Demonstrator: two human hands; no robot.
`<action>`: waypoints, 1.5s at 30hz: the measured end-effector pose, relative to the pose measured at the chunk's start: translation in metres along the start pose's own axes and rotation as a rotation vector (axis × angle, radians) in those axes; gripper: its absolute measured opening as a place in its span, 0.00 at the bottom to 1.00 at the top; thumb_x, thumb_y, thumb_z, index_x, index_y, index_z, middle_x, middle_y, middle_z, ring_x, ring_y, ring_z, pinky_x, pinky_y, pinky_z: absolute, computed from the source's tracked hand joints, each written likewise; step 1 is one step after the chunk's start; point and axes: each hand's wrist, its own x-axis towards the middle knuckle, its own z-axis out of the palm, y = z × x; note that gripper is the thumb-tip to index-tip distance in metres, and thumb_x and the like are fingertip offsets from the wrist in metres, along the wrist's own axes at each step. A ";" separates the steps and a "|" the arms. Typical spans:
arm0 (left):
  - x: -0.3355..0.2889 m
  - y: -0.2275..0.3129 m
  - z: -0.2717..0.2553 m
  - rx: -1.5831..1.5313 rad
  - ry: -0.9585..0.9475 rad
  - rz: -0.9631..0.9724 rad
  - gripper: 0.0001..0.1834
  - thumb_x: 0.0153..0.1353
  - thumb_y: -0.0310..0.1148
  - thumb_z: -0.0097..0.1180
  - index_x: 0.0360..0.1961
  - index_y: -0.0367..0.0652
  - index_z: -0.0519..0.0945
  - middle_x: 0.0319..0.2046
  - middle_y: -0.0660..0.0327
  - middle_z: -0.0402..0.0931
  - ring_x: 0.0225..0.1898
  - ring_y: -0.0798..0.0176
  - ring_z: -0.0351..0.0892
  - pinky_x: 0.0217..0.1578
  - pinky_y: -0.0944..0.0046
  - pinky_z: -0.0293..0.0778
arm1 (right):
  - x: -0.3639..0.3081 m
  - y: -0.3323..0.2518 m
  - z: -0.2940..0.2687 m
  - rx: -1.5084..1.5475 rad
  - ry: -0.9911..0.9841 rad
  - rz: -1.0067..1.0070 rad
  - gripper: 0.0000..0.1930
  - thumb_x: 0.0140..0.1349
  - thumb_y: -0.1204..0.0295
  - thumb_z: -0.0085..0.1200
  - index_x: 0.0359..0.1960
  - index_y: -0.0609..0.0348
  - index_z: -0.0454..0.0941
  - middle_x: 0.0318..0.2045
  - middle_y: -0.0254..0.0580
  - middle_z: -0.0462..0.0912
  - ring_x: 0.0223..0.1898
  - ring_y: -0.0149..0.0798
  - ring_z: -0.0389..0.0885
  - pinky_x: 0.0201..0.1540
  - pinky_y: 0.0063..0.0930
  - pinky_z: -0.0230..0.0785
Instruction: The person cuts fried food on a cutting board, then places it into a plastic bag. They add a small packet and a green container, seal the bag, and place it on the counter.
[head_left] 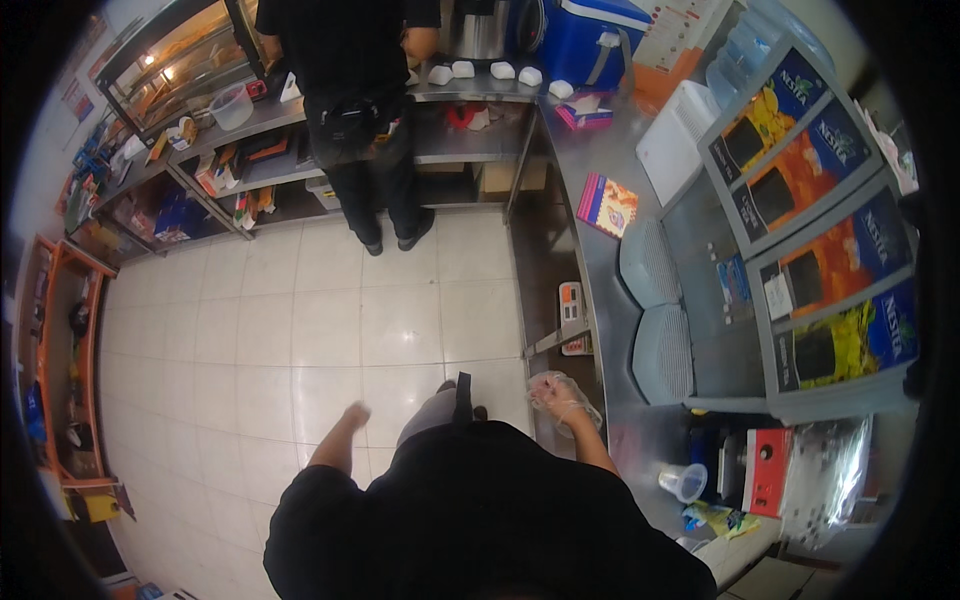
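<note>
My left hand (355, 413) hangs out over the tiled floor, bare and touching nothing. Its fingers are smeared by motion, so I cannot tell how they are held. A loose, clear plastic glove (588, 408) covers my right hand (555, 394), low beside the front edge of the steel counter (625, 425). The gloved fingers look loosely apart, with nothing visible between them. Nearest to that hand are the counter edge and a white-and-orange device (571, 303) on the shelf below.
A co-worker in black (355, 90) stands at the far counter, near white packets (462, 70) and a blue cooler (590, 45). Drink dispensers (800, 200), a pink box (607, 204), a plastic cup (683, 482) and a red-fronted machine (768, 472) line the right. An orange rack (65, 370) stands left.
</note>
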 end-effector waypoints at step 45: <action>-0.680 0.626 0.770 -0.141 -2.308 0.481 0.49 0.39 0.32 0.45 0.68 0.33 0.47 0.47 0.55 0.66 0.29 0.67 0.65 0.43 0.56 0.70 | -0.893 0.553 0.172 0.802 0.993 1.284 0.14 0.64 0.59 0.45 0.43 0.53 0.73 0.38 0.43 0.79 0.36 0.37 0.77 0.35 0.37 0.68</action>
